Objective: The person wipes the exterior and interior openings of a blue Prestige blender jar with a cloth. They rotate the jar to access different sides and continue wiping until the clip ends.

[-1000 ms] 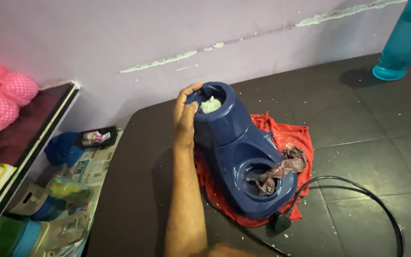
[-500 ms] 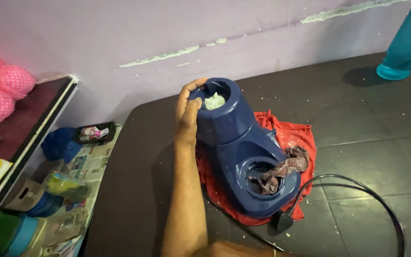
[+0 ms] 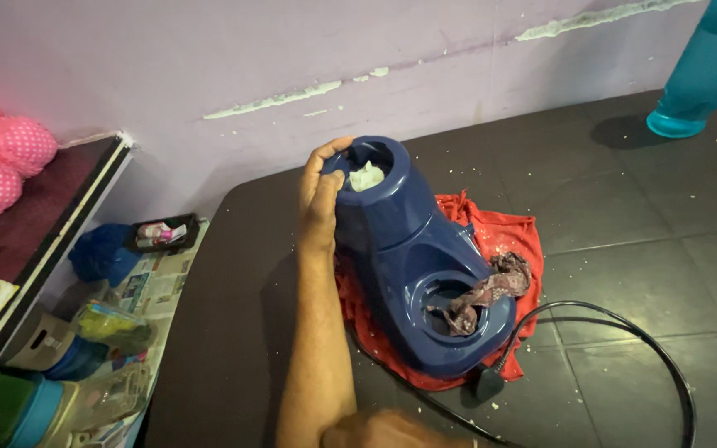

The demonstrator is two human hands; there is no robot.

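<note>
Left hand [image 3: 322, 195] regripped far rim of blue appliance base [image 3: 412, 257], thumb now over top; base steadied. Right hand [image 3: 383, 430] near edge, grip indeterminate.

A pale purple wall [image 3: 209, 58] is seen at the back, with paint chipped off in a long white line. The floor [image 3: 641, 241] is made of big dark tiles, and small white crumbs are scattered on it. A tall teal bottle [image 3: 707, 66] is stood on the floor near the wall at the right. At the left, a dark shelf [image 3: 51, 224] with a white edge is seen, and pink spotted soft things [image 3: 2, 162] are kept on it. Newspaper [image 3: 155, 286] is spread below the shelf, and jars and a blue cloth [image 3: 97, 253] are laid on it.
</note>
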